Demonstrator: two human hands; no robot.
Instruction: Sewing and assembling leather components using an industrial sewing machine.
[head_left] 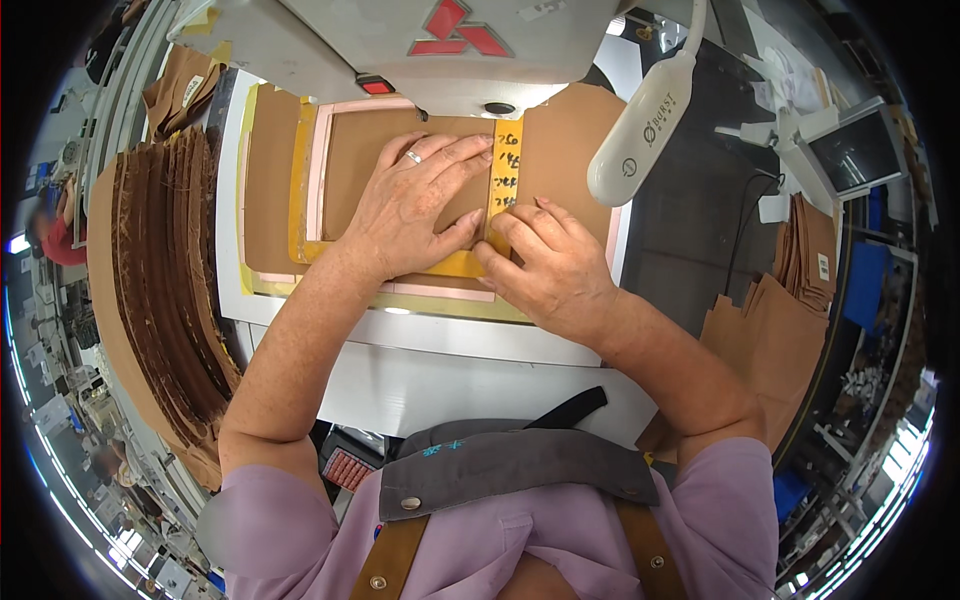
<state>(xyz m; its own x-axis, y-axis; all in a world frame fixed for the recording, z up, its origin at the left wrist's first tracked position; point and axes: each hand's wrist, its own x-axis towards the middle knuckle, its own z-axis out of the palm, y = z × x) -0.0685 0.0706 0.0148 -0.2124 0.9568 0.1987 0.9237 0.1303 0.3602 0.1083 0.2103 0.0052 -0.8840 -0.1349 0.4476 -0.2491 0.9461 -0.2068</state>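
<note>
Yellow frame (508, 170), right bar handwritten, bare brown material (345, 180) inside and rightward; left hand (415, 200) flat, thumb spread; right hand (550, 262) curled, pinch undeterminable; machine head (385, 45) overhangs far edge.

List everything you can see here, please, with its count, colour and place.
Machine head: one, white, top centre
Frame: one, yellow, centre
Panels: count unclear, brown, inside and around the frame
Edge strips: several, pink, beside the frame
Work plate: one, white, beneath panels
Corded wand: one, pale grey, upper right
Monitor: one, black screen, far right
Fabric stack: one, brown, left
Fabric pieces: several, brown, right
Co-workers: several, one red-sleeved, far left
Apron: one, dark grey, bottom centre
Shirt: one, lilac, bottom
Left hand: one, ringed, across panels
Right hand: one, bare, at frame
</note>
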